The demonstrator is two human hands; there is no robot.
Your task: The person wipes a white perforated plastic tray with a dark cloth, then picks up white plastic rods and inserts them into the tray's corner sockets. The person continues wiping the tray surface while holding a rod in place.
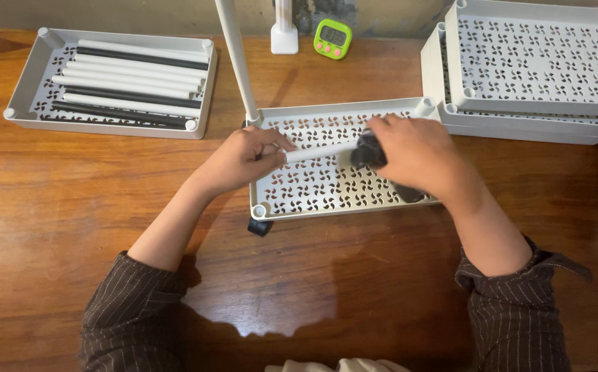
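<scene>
Striped dark sleeves lie nearest, both forearms reaching over the brown wooden desk to the white perforated plastic tray at its middle. Above that tray, the left hand grips one end of a thin white tube, while the right hand closes around a dark fitting at the tube's other end. Left of the tray sits another tray holding black and white tubes; right of it, stacked empty trays; behind it, a green timer.
</scene>
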